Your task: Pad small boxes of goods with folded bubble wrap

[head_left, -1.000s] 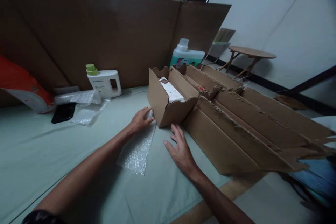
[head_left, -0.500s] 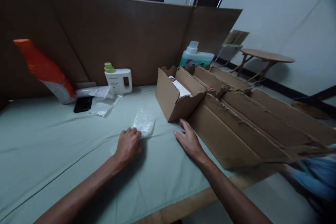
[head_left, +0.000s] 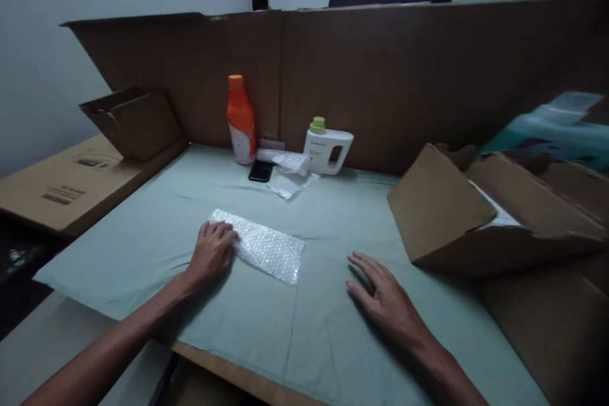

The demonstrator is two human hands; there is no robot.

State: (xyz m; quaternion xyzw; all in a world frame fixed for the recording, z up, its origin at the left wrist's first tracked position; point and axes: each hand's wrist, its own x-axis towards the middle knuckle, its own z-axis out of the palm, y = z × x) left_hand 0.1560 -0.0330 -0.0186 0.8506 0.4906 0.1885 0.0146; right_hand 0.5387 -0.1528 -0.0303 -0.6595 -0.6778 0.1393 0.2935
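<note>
My left hand (head_left: 212, 248) has its fingers curled over the left end of a strip of clear bubble wrap (head_left: 271, 247), which lies flat on the pale green cloth (head_left: 157, 228). Part of that end is hidden beneath the fingers. To the right of the wrap, and apart from it, my right hand (head_left: 380, 295) is held low over the cloth, fingers spread and holding nothing. An open cardboard box (head_left: 438, 209) with something white inside is the thing nearest to it on the far right.
An orange bottle (head_left: 241, 120), a black phone (head_left: 261, 171), more bubble wrap (head_left: 290, 184) and a white jug with a green cap (head_left: 328, 151) sit against the cardboard screen (head_left: 380, 89). A teal bottle (head_left: 547, 133) stands behind the boxes; a flat carton (head_left: 61, 184) lies at left.
The view has swung left. My left hand has moved left with the bubble wrap, which now lies spread out flat. My right hand has come away from the cardboard box.
</note>
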